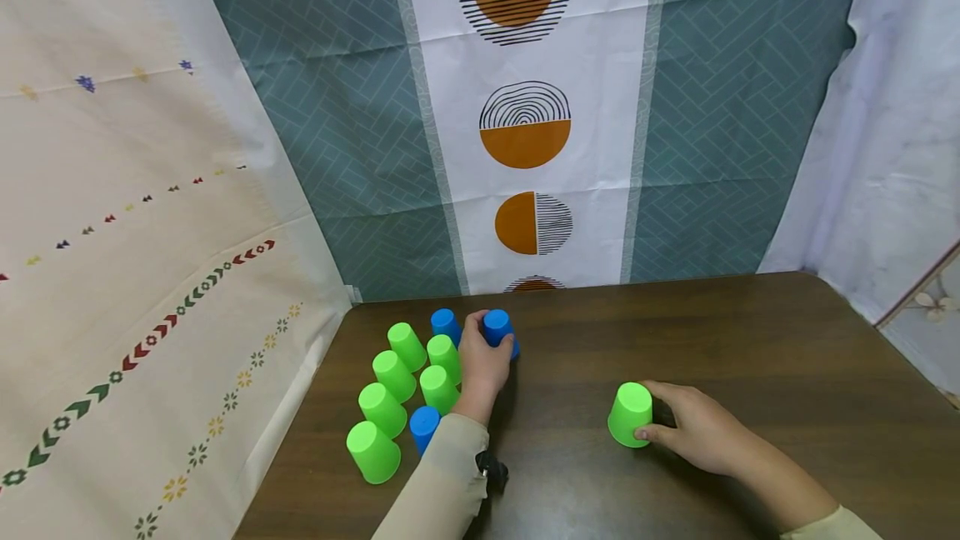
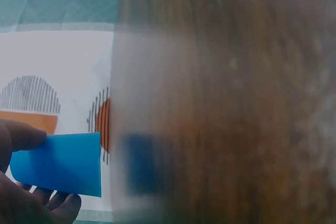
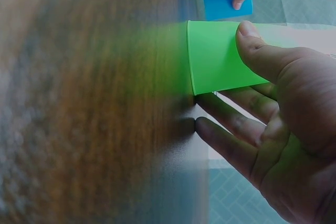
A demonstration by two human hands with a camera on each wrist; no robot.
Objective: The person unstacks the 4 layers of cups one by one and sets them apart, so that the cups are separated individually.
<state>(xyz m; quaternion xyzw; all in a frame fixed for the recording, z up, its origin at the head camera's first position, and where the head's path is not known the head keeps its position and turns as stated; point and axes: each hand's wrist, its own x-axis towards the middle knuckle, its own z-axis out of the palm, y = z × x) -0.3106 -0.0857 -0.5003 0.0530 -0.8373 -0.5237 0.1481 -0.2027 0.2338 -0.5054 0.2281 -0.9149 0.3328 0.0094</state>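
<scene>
At the far end of the cup group, my left hand (image 1: 482, 365) grips an upside-down blue cup (image 1: 497, 328) between thumb and fingers. In the left wrist view this blue cup (image 2: 58, 163) hangs just above the tabletop, its reflection a short gap away. Farther right and nearer me, my right hand (image 1: 697, 427) holds an upside-down green cup (image 1: 628, 415) by its sides. The right wrist view has the thumb on one side of the green cup (image 3: 215, 56) and fingers along the other, with its rim close to the wood.
On the left of the brown table (image 1: 570, 473) stand several upturned green cups (image 1: 382, 409) in two rows. A blue cup (image 1: 446, 323) ends the inner row at the back; another blue cup (image 1: 424, 426) stands at its front, beside my left forearm. Patterned cloths (image 1: 360, 132) hang behind.
</scene>
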